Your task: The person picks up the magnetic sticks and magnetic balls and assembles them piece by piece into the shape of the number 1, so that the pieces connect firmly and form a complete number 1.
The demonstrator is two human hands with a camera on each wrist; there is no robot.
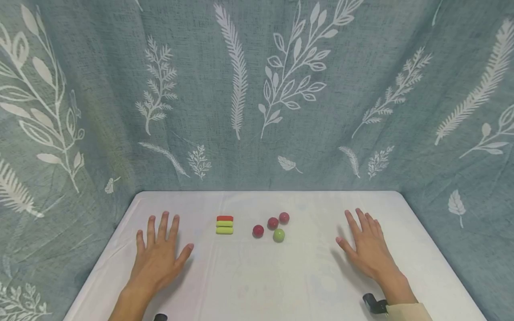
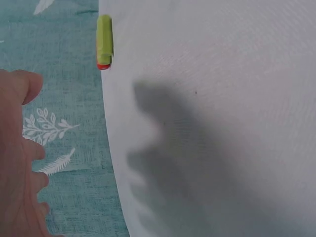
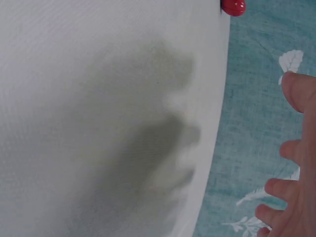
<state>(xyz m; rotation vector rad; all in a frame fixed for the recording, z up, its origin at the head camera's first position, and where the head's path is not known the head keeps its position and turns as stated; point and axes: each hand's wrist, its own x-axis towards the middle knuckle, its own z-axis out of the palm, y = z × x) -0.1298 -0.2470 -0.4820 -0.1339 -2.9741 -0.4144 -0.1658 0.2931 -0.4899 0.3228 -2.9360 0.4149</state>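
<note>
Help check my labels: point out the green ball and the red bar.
Green ball (image 1: 279,235): head view, middle of its visible surface.
Red bar (image 1: 225,218): head view, middle of its visible face.

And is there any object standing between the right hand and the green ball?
Nothing visible stands between the right hand and the green ball; the head view shows only white tabletop there.

The head view looks forward and down from above the near side of the white table (image 1: 257,272), far enough back to include the left hand (image 1: 158,263), the right hand (image 1: 368,250) and the patterned curtain (image 1: 249,165). The left wrist view, close over the tabletop and turned sideways, shares the left hand and the small coloured sticks (image 2: 104,39) with it; the right wrist view, similarly close but turned oppositely, shares the right hand and a red ball (image 3: 233,6).
</note>
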